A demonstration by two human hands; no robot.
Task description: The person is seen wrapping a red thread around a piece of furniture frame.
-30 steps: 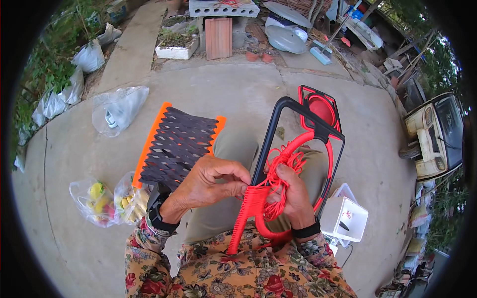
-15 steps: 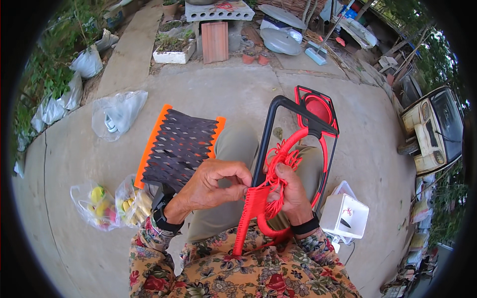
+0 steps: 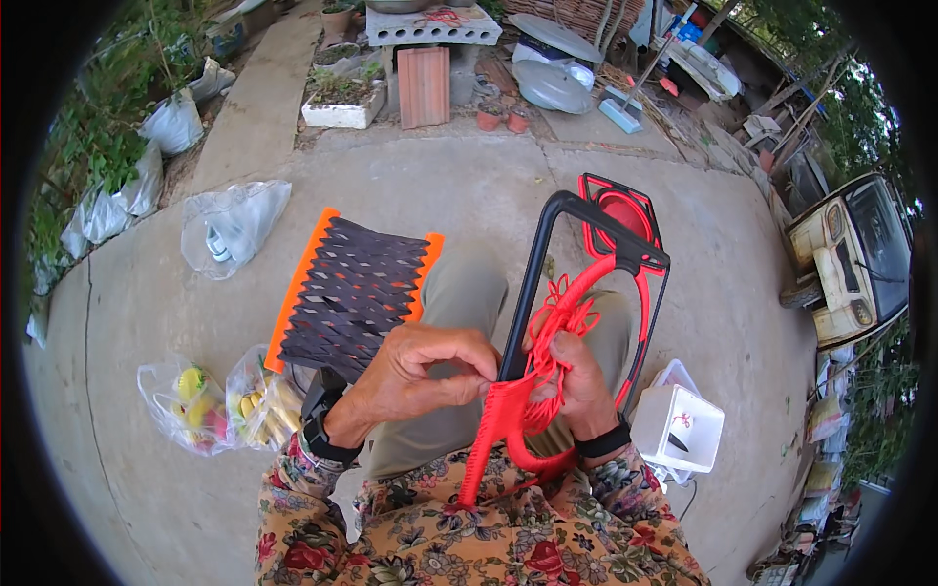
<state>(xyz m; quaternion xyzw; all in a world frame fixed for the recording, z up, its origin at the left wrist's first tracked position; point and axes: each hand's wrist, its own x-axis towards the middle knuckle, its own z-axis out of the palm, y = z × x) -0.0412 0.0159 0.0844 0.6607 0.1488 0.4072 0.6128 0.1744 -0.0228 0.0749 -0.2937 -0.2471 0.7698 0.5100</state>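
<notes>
A black tubular frame (image 3: 539,264) leans against my lap, its near parts tightly wrapped in red cord (image 3: 496,410). My left hand (image 3: 430,373) is closed in a pinch, thumb and forefinger on the cord at the edge of the wrapping, beside the bare black tube. What lies between those fingertips is mostly hidden. My right hand (image 3: 578,391) grips a loose, looped bundle of red cord (image 3: 555,327) just right of the wrapped part. A curved section of the frame, also covered in red, runs behind this hand. At the frame's far end is a round red piece (image 3: 621,210).
Left of my knees stands an orange-framed stool with a dark woven seat (image 3: 347,288). Bags of fruit (image 3: 191,408) and a clear plastic bag (image 3: 234,225) lie on the concrete floor. A white box (image 3: 684,430) holding a dark blade sits right. Farther right is a parked vehicle (image 3: 845,259).
The frame has shifted slightly right and toward me. My right hand and its cord bundle have moved a little lower, while my left hand keeps its pinch beside the tube.
</notes>
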